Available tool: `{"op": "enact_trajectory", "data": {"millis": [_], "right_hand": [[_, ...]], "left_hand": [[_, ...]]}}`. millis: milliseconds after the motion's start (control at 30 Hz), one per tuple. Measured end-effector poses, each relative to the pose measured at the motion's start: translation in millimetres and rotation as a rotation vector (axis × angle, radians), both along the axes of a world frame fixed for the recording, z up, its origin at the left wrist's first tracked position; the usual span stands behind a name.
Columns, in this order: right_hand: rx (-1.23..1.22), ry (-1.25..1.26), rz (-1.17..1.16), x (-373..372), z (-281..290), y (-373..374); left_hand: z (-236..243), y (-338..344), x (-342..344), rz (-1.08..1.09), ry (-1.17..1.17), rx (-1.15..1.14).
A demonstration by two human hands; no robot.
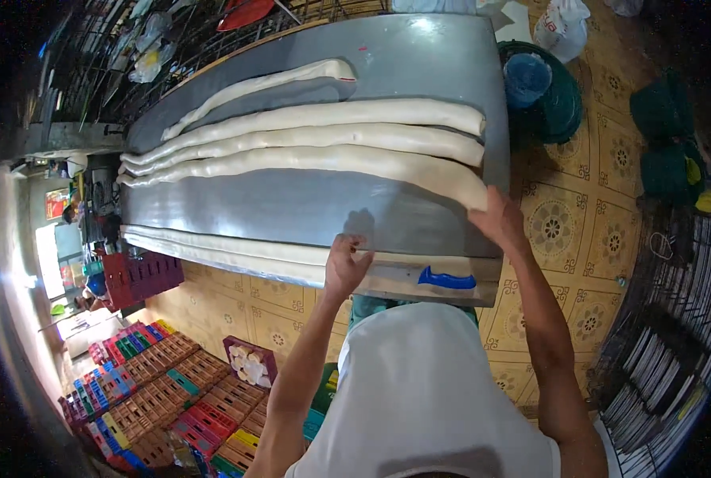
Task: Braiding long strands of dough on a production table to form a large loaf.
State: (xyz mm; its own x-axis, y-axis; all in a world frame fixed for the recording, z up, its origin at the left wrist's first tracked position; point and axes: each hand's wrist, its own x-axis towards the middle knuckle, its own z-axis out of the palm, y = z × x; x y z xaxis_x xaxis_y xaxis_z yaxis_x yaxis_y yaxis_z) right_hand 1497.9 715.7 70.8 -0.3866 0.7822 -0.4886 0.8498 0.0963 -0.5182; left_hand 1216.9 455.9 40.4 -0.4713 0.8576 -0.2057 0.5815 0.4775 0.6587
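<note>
Three long, thick dough ropes lie side by side across the grey table (pixel 276 203). The nearest dough rope (pixel 355 163) bends toward me at its right end, where the fingers of my right hand (pixel 500 221) are closed around it. My left hand (pixel 346 267) hovers near the table's front edge, fingers curled and thumb apart, with nothing visible in it. Below it run long pale strips (pixel 236 253); whether they are dough I cannot tell. On their right part rests a blue handle (pixel 447 279), its blade not discernible. A shorter, thinner dough rope (pixel 268 82) lies farther back.
Beyond the table's right end stand a dark green tub with a blue container (pixel 527 80) and a white plastic bag (pixel 562 30). Stacked coloured crates (pixel 140 382) fill the lower left. Metal racks (pixel 674 358) line the right side, and green bins (pixel 662 171) stand above them.
</note>
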Motion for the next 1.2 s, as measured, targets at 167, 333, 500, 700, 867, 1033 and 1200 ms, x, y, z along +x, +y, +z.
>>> {"op": "enact_trajectory", "data": {"millis": [167, 333, 500, 700, 867, 1033, 1200], "right_hand": [[-0.367, 0.347, 0.37, 2.3, 120.6, -46.5], [-0.419, 0.289, 0.571, 32.3, 172.3, -1.4], [-0.238, 0.136, 0.415, 12.8, 153.1, 34.8], [-0.07, 0.177, 0.646, -86.6, 198.5, -49.8], [-0.165, 0.267, 0.877, -144.7, 288.2, -125.5], [-0.236, 0.335, 0.764, -104.5, 322.8, -137.5], [-0.159, 0.213, -0.052, -26.0, 228.1, -61.3]], "left_hand": [[-19.5, 47.5, -14.4, 0.578, -1.492, 0.145], [-31.2, 80.3, -46.2, 0.862, -1.775, 0.5], [-33.3, 96.9, -29.3, 0.348, -2.052, 0.277], [-44.2, 86.6, 3.3, 0.597, -1.2, 0.092], [-55.4, 59.1, -61.6, 0.545, -1.861, 0.201], [-37.7, 75.9, -140.7, 0.411, -2.029, 0.244], [-21.6, 90.1, -136.8, 0.542, -1.964, 0.281]]}}
